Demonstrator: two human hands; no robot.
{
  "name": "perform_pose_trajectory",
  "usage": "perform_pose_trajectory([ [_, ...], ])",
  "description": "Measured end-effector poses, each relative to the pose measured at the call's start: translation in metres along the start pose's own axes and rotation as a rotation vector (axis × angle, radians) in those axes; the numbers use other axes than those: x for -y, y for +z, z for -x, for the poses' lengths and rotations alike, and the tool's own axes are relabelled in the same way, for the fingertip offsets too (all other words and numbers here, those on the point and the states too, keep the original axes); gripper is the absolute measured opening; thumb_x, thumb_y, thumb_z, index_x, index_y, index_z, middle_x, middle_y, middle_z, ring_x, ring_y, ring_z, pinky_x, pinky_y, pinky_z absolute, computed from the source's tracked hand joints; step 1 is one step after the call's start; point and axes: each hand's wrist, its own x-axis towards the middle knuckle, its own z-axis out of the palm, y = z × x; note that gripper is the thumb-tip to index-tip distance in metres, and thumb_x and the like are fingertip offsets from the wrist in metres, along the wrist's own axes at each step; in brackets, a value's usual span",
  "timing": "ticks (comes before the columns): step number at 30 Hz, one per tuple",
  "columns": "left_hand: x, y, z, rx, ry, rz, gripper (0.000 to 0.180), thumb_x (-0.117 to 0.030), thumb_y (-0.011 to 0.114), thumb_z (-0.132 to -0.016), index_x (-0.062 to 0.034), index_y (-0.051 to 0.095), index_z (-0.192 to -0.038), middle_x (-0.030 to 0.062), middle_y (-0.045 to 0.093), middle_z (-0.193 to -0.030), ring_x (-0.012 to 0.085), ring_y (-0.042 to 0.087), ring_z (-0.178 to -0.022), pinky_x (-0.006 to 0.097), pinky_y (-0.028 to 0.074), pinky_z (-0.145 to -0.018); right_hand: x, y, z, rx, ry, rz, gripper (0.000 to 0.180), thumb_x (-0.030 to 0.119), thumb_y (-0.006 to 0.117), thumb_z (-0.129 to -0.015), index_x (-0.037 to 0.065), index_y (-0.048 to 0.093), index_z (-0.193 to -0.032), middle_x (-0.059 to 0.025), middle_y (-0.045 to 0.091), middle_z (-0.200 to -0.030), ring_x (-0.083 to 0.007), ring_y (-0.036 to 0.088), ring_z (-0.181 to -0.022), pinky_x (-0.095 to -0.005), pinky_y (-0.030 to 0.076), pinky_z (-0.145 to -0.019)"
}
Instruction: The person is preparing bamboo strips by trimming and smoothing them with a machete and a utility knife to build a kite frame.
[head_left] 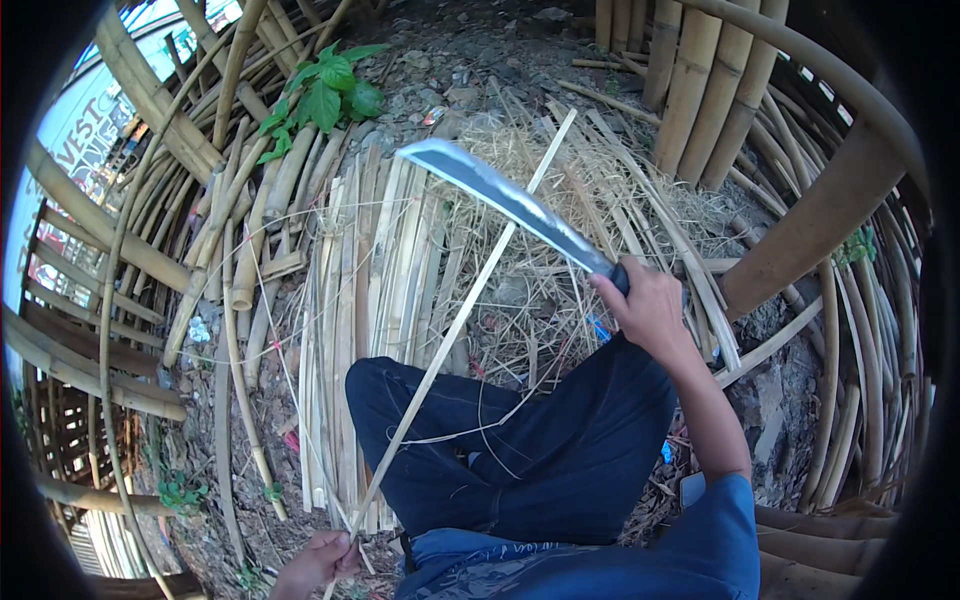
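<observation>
Blue cloth shirt [600, 570] nearest; our right hand [652, 312] grips black-handled steel machete [510, 203]; near left, left hand [318, 562] clasps slender pale bamboo strip [452, 334].

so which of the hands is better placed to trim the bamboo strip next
Probably the right hand: it grips the machete, while the left hand holds the bamboo strip low in the picture.

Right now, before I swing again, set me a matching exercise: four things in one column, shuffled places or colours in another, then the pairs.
Things
1. machete
2. long pale strip
3. large leafy plant
4. trousers

Matches
A. green, upper left
B. in the right hand
C. dark blue
D. in the left hand

Pairs: 1-B, 2-D, 3-A, 4-C
</observation>
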Motion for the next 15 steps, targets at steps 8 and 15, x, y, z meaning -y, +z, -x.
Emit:
perform_pose_trajectory([
  [8, -0.106, -0.021, -0.049, -0.083, 0.447, 0.091, 0.045, -0.044, 0.039, -0.103, -0.0110, 0.041, -0.072, -0.0047, 0.026, -0.056, 0.0071, 0.020, -0.046, 0.025, 0.015, -0.042, -0.025, 0.004, -0.025, -0.213, 0.731, -0.691, 0.049, 0.049, 0.059, -0.093, 0.006, 0.053, -0.071, 0.0008, 0.045, -0.053, -0.0085, 0.041, -0.039, -0.0279, 0.034, -0.038],
  [15, -0.242, 0.027, -0.038, 0.320, 1.328, 0.481, 0.035, -0.027, 0.030, -0.107, -0.0100, 0.038, -0.078, -0.0048, 0.024, -0.059, 0.0063, 0.017, -0.048, 0.024, 0.014, -0.041, 0.085, 0.005, 0.008, 0.219, 0.338, -1.217, 0.032, 0.020, 0.084, -0.075, 0.005, 0.056, -0.079, 0.0016, 0.052, -0.056, -0.0050, 0.048, -0.043, -0.0182, 0.034, -0.040],
])
